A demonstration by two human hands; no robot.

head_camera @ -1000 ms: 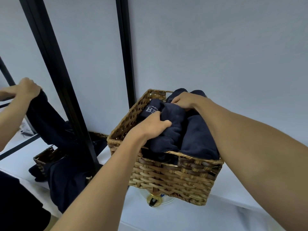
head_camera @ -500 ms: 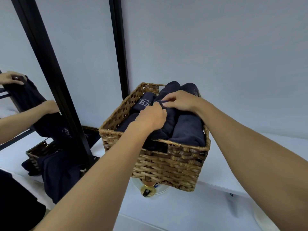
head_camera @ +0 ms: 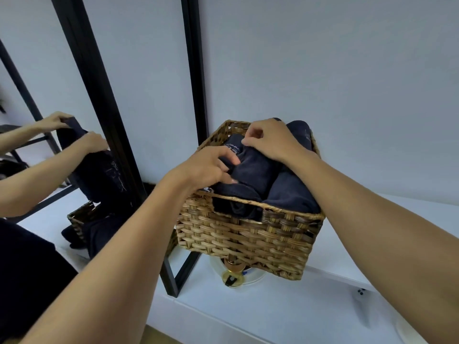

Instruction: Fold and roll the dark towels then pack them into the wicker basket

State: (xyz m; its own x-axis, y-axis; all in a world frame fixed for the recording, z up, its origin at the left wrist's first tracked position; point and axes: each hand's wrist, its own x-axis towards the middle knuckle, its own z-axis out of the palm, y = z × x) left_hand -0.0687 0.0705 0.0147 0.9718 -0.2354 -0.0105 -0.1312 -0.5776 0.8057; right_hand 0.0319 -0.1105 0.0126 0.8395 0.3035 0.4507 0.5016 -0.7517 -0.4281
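Dark towels (head_camera: pixel 250 170) gripped by left hand (head_camera: pixel 198 170) and right hand (head_camera: pixel 273 142), fingers (head_camera: pixel 229 158) curled.

White shelf (head_camera: pixel 285 309) carries wicker basket (head_camera: pixel 248 239), black-framed mirror (head_camera: pixel 109 120) standing just left of it, and round clear dish (head_camera: pixel 257 275) partly under basket's near edge.

A black-framed mirror (head_camera: pixel 98 95) leans against the pale wall (head_camera: pixel 323 70), its lower corner standing on the white table (head_camera: pixel 273 314) toward the left edge. Just right of that corner sits a small gold fitting (head_camera: pixel 233 278) on a clear round dish (head_camera: pixel 258 275). Near the table's right edge lies a small white piece with dark dots (head_camera: pixel 361 292).
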